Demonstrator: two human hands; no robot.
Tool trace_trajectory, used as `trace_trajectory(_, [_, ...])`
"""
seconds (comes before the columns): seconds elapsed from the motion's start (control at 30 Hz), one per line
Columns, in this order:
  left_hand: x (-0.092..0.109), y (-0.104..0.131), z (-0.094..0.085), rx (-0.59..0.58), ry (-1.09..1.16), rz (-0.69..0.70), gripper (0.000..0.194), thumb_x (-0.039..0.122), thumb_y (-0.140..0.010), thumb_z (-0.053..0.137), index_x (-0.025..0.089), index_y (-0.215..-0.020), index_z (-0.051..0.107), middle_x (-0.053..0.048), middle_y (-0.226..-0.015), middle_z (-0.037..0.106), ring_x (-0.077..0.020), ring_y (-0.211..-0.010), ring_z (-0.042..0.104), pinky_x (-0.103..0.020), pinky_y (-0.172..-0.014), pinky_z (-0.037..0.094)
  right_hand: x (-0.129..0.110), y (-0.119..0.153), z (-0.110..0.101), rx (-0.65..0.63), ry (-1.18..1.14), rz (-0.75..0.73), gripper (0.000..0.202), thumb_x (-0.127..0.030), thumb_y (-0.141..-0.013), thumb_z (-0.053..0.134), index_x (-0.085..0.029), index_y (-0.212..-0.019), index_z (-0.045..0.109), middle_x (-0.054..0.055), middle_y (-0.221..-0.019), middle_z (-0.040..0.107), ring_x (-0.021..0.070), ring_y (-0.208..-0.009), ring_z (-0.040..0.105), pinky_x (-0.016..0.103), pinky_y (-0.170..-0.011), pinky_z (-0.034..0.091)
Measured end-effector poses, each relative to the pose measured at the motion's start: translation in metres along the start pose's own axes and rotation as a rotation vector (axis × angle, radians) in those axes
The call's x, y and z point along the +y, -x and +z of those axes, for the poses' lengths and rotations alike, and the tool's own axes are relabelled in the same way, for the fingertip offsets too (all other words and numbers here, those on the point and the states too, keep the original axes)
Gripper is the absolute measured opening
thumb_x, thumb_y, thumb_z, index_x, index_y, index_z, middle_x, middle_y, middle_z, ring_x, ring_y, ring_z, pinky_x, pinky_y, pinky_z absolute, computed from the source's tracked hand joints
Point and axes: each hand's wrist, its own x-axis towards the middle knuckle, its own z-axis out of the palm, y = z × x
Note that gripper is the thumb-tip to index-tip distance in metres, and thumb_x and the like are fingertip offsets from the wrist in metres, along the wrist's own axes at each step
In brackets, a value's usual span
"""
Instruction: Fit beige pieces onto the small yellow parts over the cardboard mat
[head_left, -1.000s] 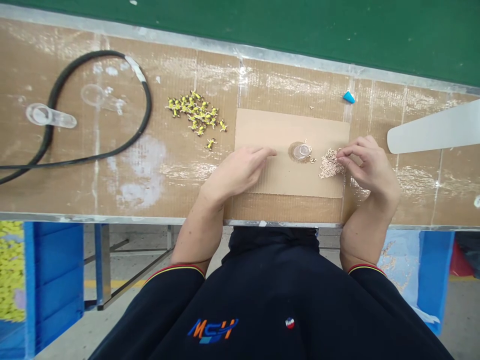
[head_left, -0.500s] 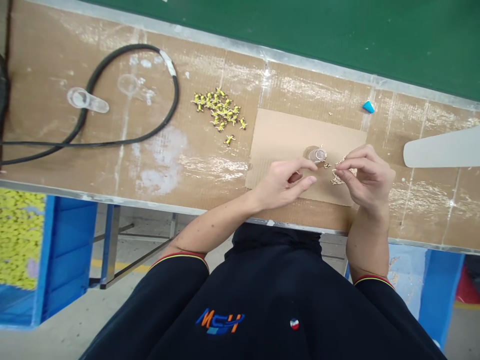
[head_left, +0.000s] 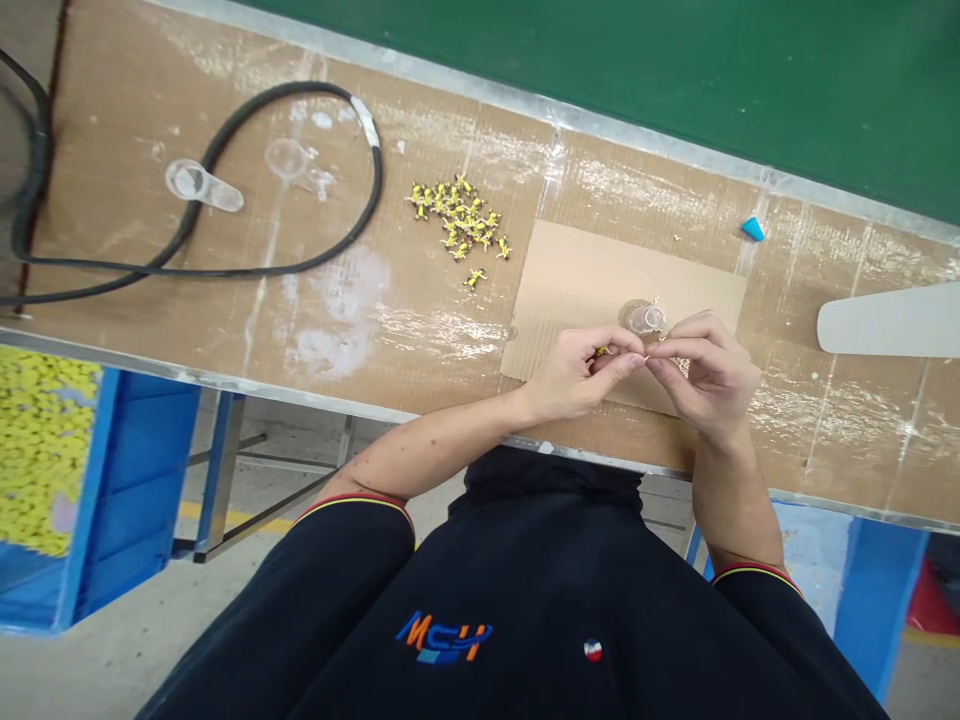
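My left hand [head_left: 576,372] is closed in a pinch over the cardboard sheet [head_left: 570,260]. A small yellow piece [head_left: 602,351] shows between its thumb and forefinger, mostly hidden. My right hand [head_left: 709,375] is closed too, and its fingertips meet those of the left at a tiny pale piece [head_left: 647,357]. Just beyond the fingers stands a small clear cup [head_left: 645,318]. Partly under the right hand lies a pile of tiny pale pieces [head_left: 683,367]. Farther left on the table sits a loose cluster of small yellow-and-black figures [head_left: 459,215].
A black cable [head_left: 300,268] loops across the left of the table, with a clear plastic scoop-like piece [head_left: 206,187] on it. At right are a blue cone-shaped piece [head_left: 752,229] and a white flat-sided object [head_left: 892,322]. A blue crate [head_left: 135,480] of yellow pieces stands below left.
My right hand has moved left from the pale pile, bringing its fingertips against my left hand's. The left hand's thumb and forefinger have closed together. The view has shifted slightly.
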Motion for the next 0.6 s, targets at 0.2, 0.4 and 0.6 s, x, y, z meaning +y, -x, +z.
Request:
trace_trajectory(0.2, [-0.001,0.0,-0.002,0.05,-0.188,0.129,0.006,0.01,-0.097,0.072,0.012,-0.097,0.066,0.006,-0.069,0.051,-0.0004,-0.056,0.035,-0.012,-0.055,0.031,-0.001,0.002,0.001,-0.022,-0.078,0.08,0.024,-0.002,-0.089,0.074,-0.021,-0.104,0.071,0.001,-0.089,0.063,0.0123,-0.083,0.057,0.029,-0.073,0.048])
trace_trajectory(0.4, [-0.003,0.005,-0.001,0.072,-0.246,0.146,0.01,0.015,-0.1,0.071,0.016,-0.106,0.062,0.008,-0.065,0.04,-0.0021,-0.053,0.033,-0.014,-0.054,0.031,0.003,0.004,-0.003,-0.035,-0.147,0.148,0.017,-0.006,-0.092,0.073,-0.02,-0.1,0.07,0.002,-0.088,0.064,0.0117,-0.08,0.058,0.027,-0.066,0.046])
trace_trajectory(0.6, [-0.012,0.0,-0.013,0.196,0.053,-0.21,0.012,0.025,-0.099,0.049,0.02,-0.105,0.039,0.002,-0.081,0.043,-0.008,-0.064,0.042,-0.022,-0.059,0.038,0.023,0.006,-0.017,0.106,0.259,0.201,0.009,-0.01,-0.092,0.075,-0.019,-0.094,0.074,0.002,-0.083,0.066,0.0125,-0.078,0.059,0.029,-0.069,0.047])
